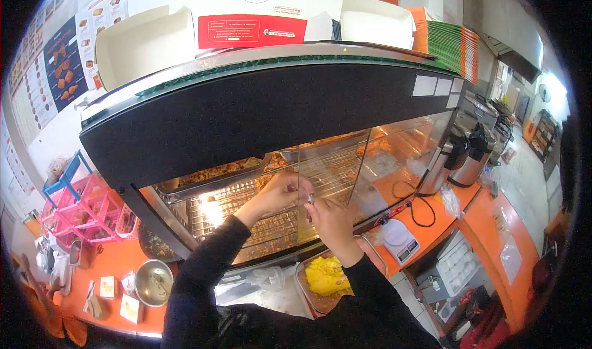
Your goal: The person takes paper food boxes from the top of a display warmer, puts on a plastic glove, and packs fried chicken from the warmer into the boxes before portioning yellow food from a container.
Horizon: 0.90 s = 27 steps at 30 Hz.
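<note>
A black-topped food warmer (pixel 246 114) with sliding glass panels (pixel 327 192) fills the middle of the view, and trays of fried food (pixel 216 171) and wire racks show inside. My left hand (pixel 275 195) is at the opening by the edge of a glass panel, its fingers bent; what they hold, if anything, is hidden. Just right of it, my right hand (pixel 328 221) is closed, with thumb and finger pinched at a small pale object near the glass edge. The object is too small to name.
Below the warmer is a tray of yellow food (pixel 327 276). A white scale (pixel 399 241) and metal flasks (pixel 472 155) stand right. At left are a steel bowl (pixel 153 282) and pink baskets (pixel 86 210). Open cartons (pixel 147 45) sit on top of the warmer.
</note>
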{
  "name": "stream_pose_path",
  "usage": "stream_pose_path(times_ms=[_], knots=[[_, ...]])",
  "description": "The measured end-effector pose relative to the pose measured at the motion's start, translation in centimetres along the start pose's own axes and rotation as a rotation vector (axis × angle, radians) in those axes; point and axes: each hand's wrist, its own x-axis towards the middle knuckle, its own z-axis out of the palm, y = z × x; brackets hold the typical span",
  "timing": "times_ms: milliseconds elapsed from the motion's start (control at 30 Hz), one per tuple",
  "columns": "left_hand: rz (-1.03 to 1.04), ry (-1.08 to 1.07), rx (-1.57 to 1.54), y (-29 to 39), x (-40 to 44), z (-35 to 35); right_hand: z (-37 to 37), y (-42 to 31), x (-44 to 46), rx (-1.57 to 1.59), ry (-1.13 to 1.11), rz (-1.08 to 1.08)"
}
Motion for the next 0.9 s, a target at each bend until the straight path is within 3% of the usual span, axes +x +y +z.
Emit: stream_pose_path(times_ms=[233, 900], knots=[[-0.106, -0.069, -0.200, -0.6, -0.2, -0.1, 0.2, -0.2, -0.1, 0.067, 0.058, 0.048], [-0.260, -0.191, -0.229, 0.8, 0.5, -1.5, 0.5, -0.5, -0.1, 0.096, 0.133, 0.036]])
